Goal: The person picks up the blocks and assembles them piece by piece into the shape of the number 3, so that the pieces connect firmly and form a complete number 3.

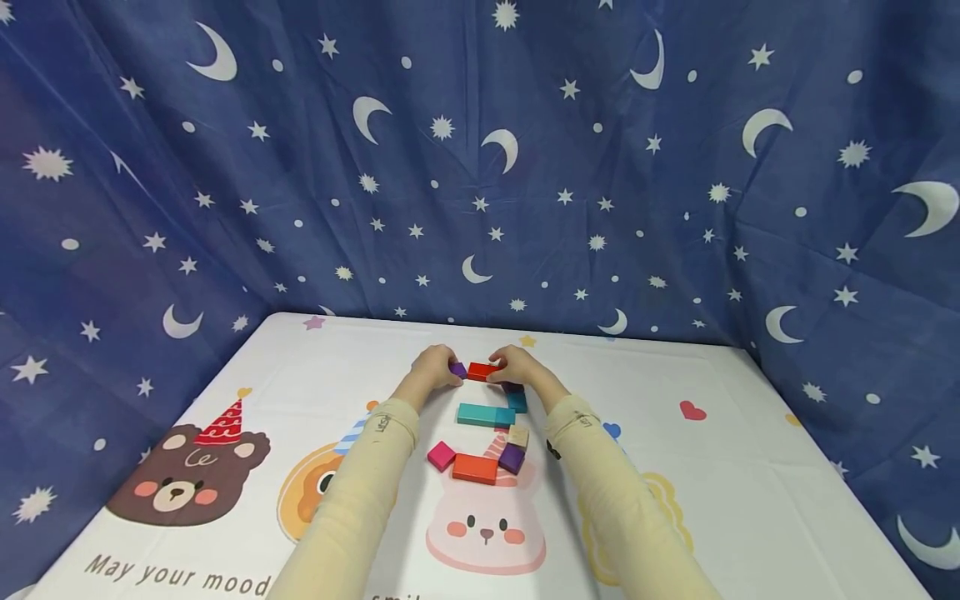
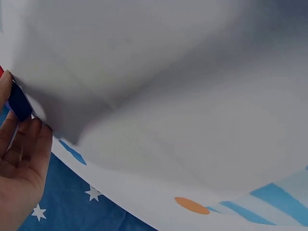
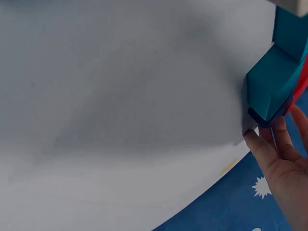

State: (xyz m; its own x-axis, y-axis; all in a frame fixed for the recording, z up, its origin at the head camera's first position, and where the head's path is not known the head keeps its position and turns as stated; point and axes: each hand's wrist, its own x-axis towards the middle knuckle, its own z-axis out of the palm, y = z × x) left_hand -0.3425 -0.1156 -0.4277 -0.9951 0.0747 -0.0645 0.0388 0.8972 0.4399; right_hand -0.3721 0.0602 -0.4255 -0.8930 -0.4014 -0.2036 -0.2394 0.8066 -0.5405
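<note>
In the head view my left hand pinches a small purple block at the far end of a block arrangement. That block also shows between thumb and fingers in the left wrist view. Right of it lies a red block, whose right end my right hand grips between thumb and fingers. In the right wrist view, fingers of the right hand also lie against a dark blue block beside a teal block. The red block is partly cut off there.
Nearer me are a long teal block, a pale wooden cube, a purple cube, an orange-red block and a pink cube. The white printed tablecloth meets a blue starry curtain behind.
</note>
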